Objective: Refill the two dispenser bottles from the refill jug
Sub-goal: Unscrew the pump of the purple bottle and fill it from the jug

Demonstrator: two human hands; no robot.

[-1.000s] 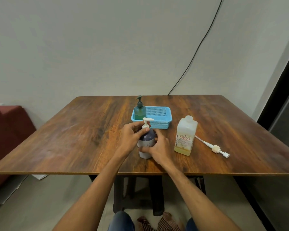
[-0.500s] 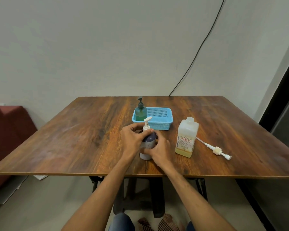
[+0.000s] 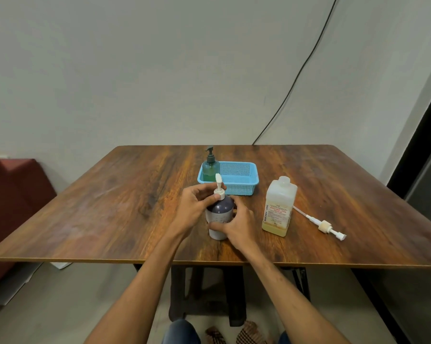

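2 hands: left hand (image 3: 197, 207) pinches pump collar (image 3: 219, 194); right hand (image 3: 236, 224) wraps purple bottle (image 3: 220, 212).
Axis: upright, nozzle pointing away.

refill jug (image 3: 279, 207) print illegible, red seat (image 3: 11, 207) cropped

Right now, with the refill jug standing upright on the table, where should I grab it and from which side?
Probably best: wrap the right hand round the refill jug at mid-body, coming from its near side. It stands upright with flat, squarish walls and a short neck, and the purple bottle crowds its left.
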